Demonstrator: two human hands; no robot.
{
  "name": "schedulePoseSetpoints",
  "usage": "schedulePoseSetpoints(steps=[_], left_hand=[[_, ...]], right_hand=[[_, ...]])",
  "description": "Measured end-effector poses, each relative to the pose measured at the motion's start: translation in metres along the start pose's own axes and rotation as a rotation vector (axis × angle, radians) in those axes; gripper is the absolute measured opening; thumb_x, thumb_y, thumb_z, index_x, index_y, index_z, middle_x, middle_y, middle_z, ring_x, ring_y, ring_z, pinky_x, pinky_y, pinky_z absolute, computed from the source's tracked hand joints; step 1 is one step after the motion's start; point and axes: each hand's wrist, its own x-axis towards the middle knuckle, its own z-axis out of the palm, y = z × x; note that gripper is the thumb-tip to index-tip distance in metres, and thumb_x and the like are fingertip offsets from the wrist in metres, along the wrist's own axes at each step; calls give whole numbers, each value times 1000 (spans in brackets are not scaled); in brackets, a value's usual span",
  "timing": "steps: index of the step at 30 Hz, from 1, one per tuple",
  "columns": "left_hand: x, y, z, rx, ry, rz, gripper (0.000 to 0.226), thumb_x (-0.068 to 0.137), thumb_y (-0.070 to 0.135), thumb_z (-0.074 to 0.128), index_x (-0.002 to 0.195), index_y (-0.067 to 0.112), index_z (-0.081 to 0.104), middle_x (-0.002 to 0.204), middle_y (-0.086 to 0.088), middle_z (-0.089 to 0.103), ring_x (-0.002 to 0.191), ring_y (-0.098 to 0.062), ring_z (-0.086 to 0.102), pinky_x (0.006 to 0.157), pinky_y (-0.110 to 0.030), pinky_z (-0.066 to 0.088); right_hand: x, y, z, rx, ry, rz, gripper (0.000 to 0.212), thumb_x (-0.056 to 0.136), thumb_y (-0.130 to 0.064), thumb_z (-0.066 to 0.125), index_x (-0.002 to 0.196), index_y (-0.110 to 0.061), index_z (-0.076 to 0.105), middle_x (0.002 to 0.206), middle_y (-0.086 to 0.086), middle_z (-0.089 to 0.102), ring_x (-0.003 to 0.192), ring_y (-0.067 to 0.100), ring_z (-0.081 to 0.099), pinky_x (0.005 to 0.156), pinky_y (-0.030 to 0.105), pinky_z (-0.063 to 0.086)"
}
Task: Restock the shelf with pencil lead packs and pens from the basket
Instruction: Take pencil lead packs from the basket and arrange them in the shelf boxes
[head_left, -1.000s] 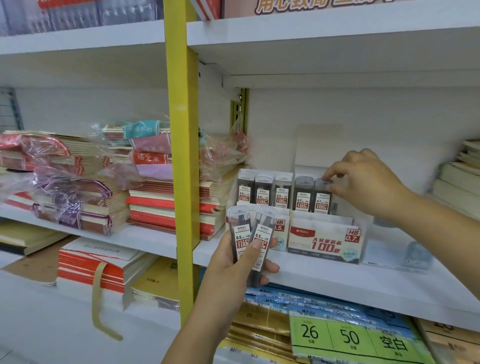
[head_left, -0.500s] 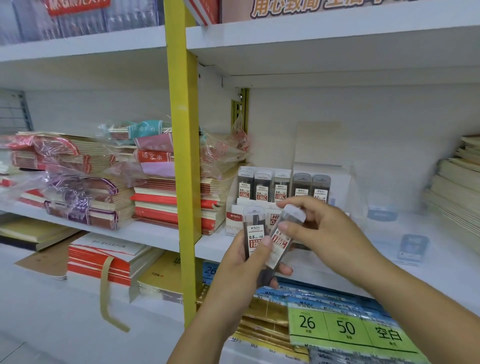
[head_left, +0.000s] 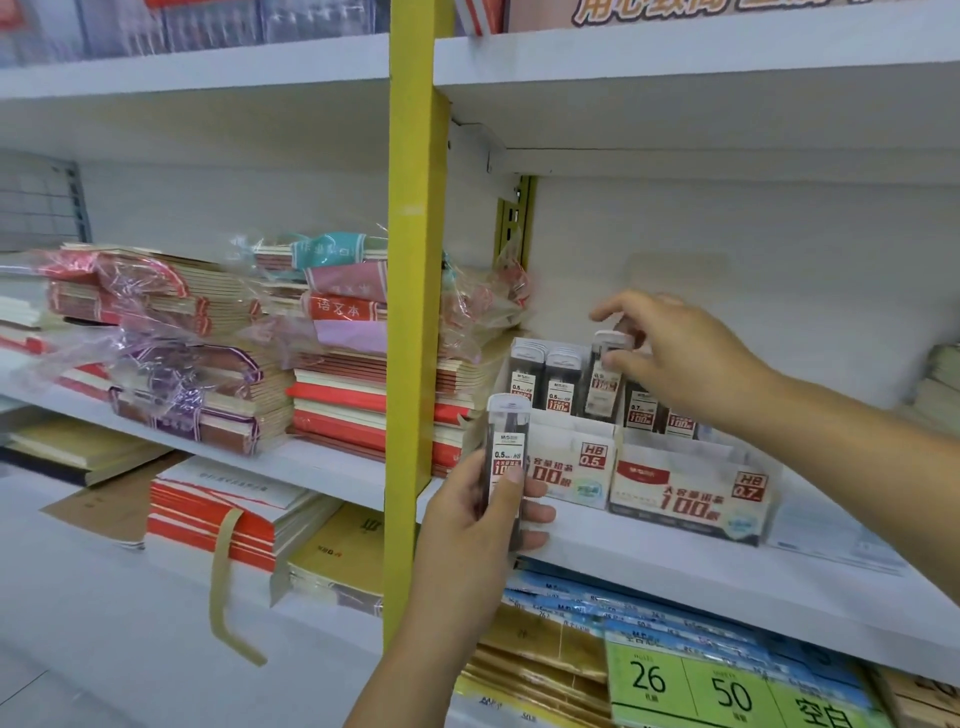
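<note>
Where right hand (head_left: 691, 364) pinches lead pack (head_left: 597, 364), label (head_left: 602, 386) blurs.

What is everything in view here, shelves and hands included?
shelf: one, white, centre right.
post: one, yellow, upright.
HB 0.5 box: one, white and red, on the shelf.
HB 0.7 box: one, white and red, right of it.
stocked packs: at least four visible, dark, standing in the boxes.
held lead pack: one, clear, white cap, before the shelf edge.
second lead pack: one, same kind, above the boxes.
notebook stacks: several, red and cream, some plastic-wrapped, left of the post.
price tags: green, below, reading 26 and 50.
left grip: bare hand, holds the held lead pack.
right grip: bare hand, pinches the second lead pack's cap.
</note>
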Motion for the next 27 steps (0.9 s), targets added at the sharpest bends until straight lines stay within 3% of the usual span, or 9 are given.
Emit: schedulePoseSetpoints(steps=[3,6,9,13,16,19,22,25,27], left_hand=[[2,-1,-5,9,9,17,15,101,20,55,111,27,64,90,3,78,78,-16,75,62,-23,59],[2,0,-9,11,9,4,13,101,20,55,108,26,64,93,3,78,81,-16,75,63,-22,59],[2,2,-10,6,11,-8,12,101,20,56,107,26,65,94,2,78,82,-16,75,62,-22,58],[1,4,-8,15,29,-6,11,98,22,61,103,28,69,94,7,78,83,-12,74,61,-22,59],[0,6,-4,15,21,-5,10,97,22,62,102,27,70,93,10,76,81,-8,73,62,-22,59],[0,7,-1,17,-3,13,12,97,22,63,103,28,71,93,7,76,81,-8,71,63,-23,59],[0,6,5,-7,-30,3,11,95,22,65,101,27,74,90,3,75,81,-10,71,63,-25,59],[0,1,9,107,-10,84,15,94,29,67,107,35,70,100,14,73,96,-1,68,74,-23,60],[2,-3,7,499,73,313,28,94,37,64,121,42,58,124,31,55,120,15,47,99,-11,45]], right_hand=[[11,4,8,67,-52,72,24,85,-31,70,101,-30,51,100,-5,55,93,13,53,76,31,45],[17,9,17,-65,-16,50,18,82,-39,71,91,-30,57,97,-6,55,101,16,43,77,33,38],[17,11,24,-134,32,97,16,83,-40,70,93,-28,66,104,-1,51,108,21,39,82,32,33],[11,8,24,-216,101,100,24,89,-35,65,110,-25,69,112,2,54,112,21,39,88,31,33],[-7,-12,12,10,120,18,23,93,-38,51,109,-34,67,104,-12,62,97,5,49,81,21,36],[-32,-41,2,467,-121,31,25,89,-51,48,112,-56,57,96,-31,65,89,-11,59,68,13,45],[-45,-52,5,563,-244,16,33,93,-35,59,123,-47,56,101,-21,67,91,-8,61,74,13,50],[-41,-48,-3,682,-49,97,21,90,-19,64,103,-36,66,86,-11,71,69,-3,65,60,11,51],[-34,-37,-15,716,138,146,21,90,-19,65,104,-35,64,89,-7,70,71,2,66,64,20,56]])
